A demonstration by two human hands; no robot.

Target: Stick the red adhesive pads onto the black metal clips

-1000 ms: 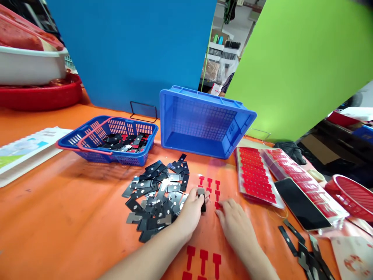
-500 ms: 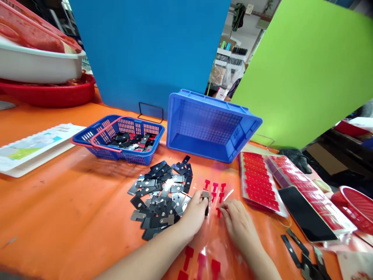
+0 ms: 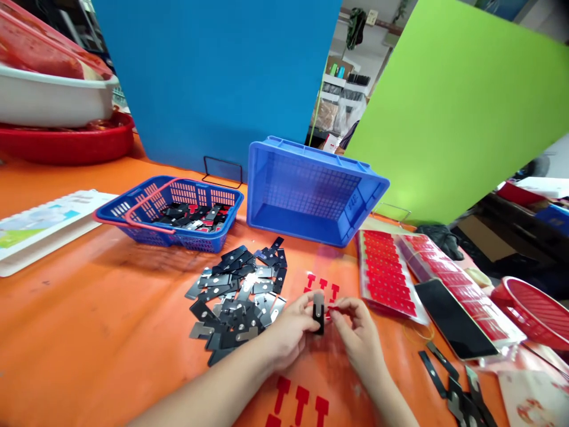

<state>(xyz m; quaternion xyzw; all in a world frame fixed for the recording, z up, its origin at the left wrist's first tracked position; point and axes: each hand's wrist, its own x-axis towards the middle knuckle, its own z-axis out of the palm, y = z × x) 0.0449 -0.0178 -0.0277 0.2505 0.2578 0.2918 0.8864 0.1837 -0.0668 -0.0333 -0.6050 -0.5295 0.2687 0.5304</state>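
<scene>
Black plate [image 3: 319,323], its metal tab at the far end, is between the two hands, long axis pointing away from the person. The left hand [image 3: 288,332] is nearer, thumb and fingers closed on its side. Just right of it, the right hand [image 3: 359,335] has thumb and forefinger pinched on a small red piece [image 3: 332,308], other fingers curled. T-shaped red pieces [image 3: 301,403] lie in rows nearer the body; more lie beyond the hands. Left of the hands spreads a pile of similar plates [image 3: 240,302], with a blue basket [image 3: 178,239] behind. The blue crate [image 3: 302,220] bears a mark on its inner wall, too small to read; no brand is legible.
</scene>
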